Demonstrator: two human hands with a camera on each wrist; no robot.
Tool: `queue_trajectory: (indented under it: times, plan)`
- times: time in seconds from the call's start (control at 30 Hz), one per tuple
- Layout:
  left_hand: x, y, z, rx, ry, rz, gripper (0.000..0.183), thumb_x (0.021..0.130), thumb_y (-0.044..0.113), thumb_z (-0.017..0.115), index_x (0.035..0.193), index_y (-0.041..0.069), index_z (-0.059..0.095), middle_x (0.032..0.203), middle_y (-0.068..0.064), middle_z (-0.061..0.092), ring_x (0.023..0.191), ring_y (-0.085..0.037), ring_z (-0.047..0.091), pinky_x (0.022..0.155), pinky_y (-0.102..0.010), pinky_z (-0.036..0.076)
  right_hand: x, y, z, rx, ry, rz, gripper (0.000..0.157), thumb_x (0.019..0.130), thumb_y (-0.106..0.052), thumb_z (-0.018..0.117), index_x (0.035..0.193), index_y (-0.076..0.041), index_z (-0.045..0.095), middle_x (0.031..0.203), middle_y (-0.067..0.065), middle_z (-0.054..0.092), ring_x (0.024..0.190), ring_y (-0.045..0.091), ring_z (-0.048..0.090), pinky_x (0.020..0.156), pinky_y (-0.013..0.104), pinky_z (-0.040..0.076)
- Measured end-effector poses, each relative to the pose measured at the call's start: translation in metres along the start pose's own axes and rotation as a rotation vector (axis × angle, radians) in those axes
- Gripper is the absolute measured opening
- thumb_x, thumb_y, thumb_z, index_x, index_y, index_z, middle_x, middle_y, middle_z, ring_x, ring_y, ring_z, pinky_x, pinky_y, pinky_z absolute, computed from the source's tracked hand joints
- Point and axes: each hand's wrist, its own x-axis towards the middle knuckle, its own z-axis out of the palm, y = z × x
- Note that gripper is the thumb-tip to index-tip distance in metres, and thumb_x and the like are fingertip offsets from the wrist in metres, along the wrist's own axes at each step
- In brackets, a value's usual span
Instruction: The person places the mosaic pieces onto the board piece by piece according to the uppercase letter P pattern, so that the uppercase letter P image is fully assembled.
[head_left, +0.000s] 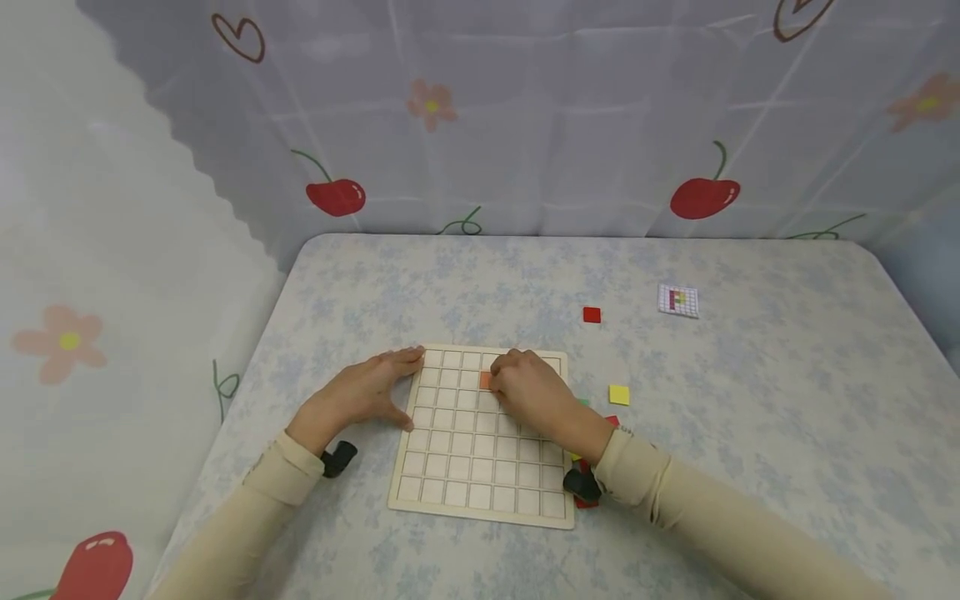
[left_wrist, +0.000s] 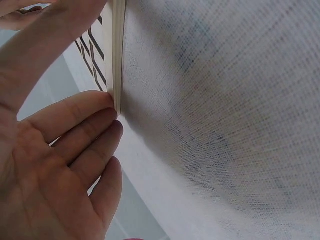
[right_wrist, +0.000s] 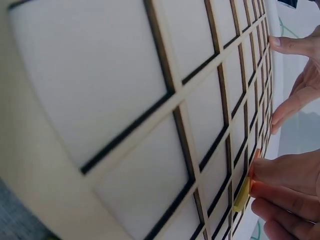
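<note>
- Step in hand, as I judge it: setting tiles into cells; the right hand (head_left: 532, 393) pinches a yellow tile (right_wrist: 242, 195) between thumb and fingers, its slab tilted over the grid.
- An orange tile (head_left: 485, 381) lies just beside that pinch, on its thumb side; whether it is fully seated I cannot tell.
- The left hand (head_left: 367, 392) is not gripping — fingers extended, thumb and fingertips against the left edge of the board (head_left: 480, 514), which lies beneath the right-hand grip.
- The next move seems to call for squaring the yellow tile to a cell and pressing it flat, with the board kept steady.
- The board looks like pale wood: a thin square plate, raised strips, dark-edged square cells.
- Beyond the grip, to its right, lie a flat red tile (head_left: 592, 315) and a small card (head_left: 678, 301) with a printed grid.
- Under everything, a woven, blue-mottled cloth (head_left: 750, 433).
</note>
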Motion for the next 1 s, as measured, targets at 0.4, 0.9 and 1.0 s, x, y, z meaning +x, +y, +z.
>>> queue_trajectory:
  times: [0.4, 0.9, 1.0]
  plan:
    - [-0.003, -0.002, 0.002, -0.008, 0.013, 0.012, 0.100, 0.069, 0.036, 0.089, 0.150, 0.003, 0.040, 0.160, -0.010, 0.027, 0.143, -0.036, 0.030, 0.105, -0.055, 0.040, -0.010, 0.002, -0.001, 0.116, -0.019, 0.112, 0.015, 0.093, -0.009, 0.068, 0.104, -0.006, 0.079, 0.116, 0.010, 0.071, 0.107, 0.026, 0.065, 0.095, 0.041, 0.051]
    - [-0.001, -0.001, 0.001, 0.009, 0.015, 0.023, 0.100, 0.068, 0.037, 0.090, 0.149, 0.002, 0.041, 0.160, -0.010, 0.028, 0.143, -0.036, 0.031, 0.104, -0.054, 0.041, -0.036, 0.063, -0.025, 0.314, 0.068, 0.486, 0.029, 0.094, -0.010, 0.066, 0.121, 0.000, 0.070, 0.125, 0.015, 0.066, 0.119, 0.034, 0.059, 0.095, 0.050, 0.050]
    - [0.000, 0.001, 0.000, 0.010, 0.015, 0.022, 0.100, 0.068, 0.036, 0.090, 0.149, 0.002, 0.041, 0.160, -0.010, 0.028, 0.143, -0.036, 0.031, 0.104, -0.054, 0.041, -0.039, 0.086, -0.029, 0.265, 0.109, 0.530, 0.030, 0.093, -0.008, 0.066, 0.122, 0.001, 0.069, 0.125, 0.016, 0.066, 0.120, 0.037, 0.057, 0.097, 0.052, 0.048]
